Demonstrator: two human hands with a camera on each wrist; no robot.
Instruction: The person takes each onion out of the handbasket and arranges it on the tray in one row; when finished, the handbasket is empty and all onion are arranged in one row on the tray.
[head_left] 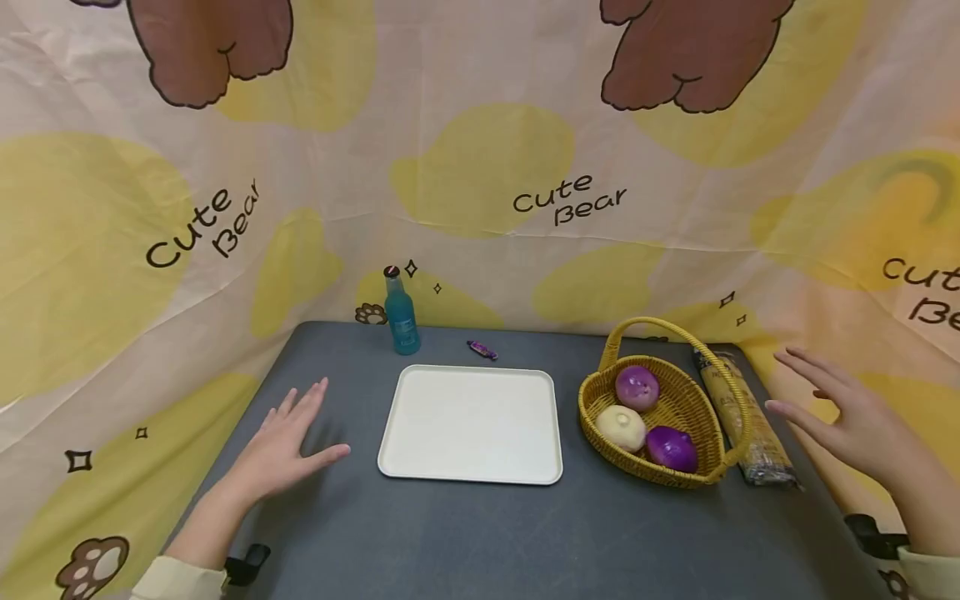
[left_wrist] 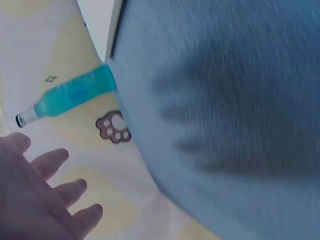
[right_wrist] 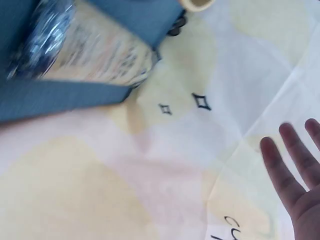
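Note:
My left hand hovers over the left side of the table, fingers spread and holding nothing; its shadow falls on the tabletop in the left wrist view. Nearest to it are a white tray and a bottle of blue drink standing at the back. Past the table's right edge, my right hand is raised with its fingers extended and nothing in them. Beside it lies a clear-ended printed packet. A yellow wicker basket holds two purple onions and a whitish round vegetable.
A small purple wrapped candy lies behind the tray on the dark grey table. The basket's tall handle arches above it and overlaps the packet. A printed bear cloth hangs behind and along both sides.

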